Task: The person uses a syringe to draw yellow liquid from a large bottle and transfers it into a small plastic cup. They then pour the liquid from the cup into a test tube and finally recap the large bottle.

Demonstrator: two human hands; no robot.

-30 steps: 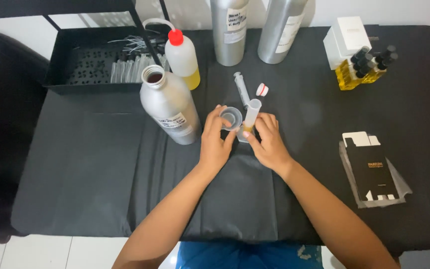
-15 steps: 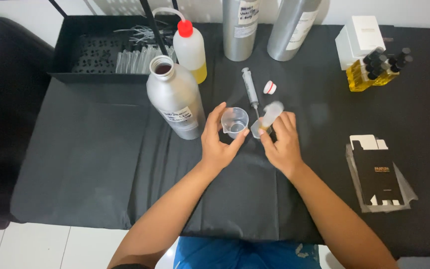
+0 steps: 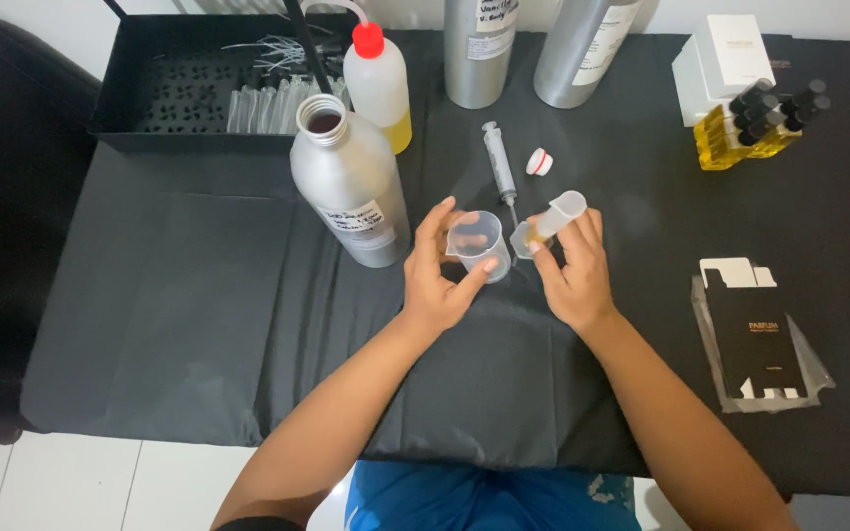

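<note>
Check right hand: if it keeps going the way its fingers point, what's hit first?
The right hand points up and left with a tilted tube. The syringe probably lies first in that line; depth is unclear.

Clear plastic cup (image 3: 478, 244), brushed-metal bottle (image 3: 351, 187), matt black cloth (image 3: 179, 315)

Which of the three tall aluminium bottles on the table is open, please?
The aluminium bottle nearest the left hand, at front left: its threaded neck is uncapped, showing dark liquid. The two rear bottles are cropped at the top.
</note>
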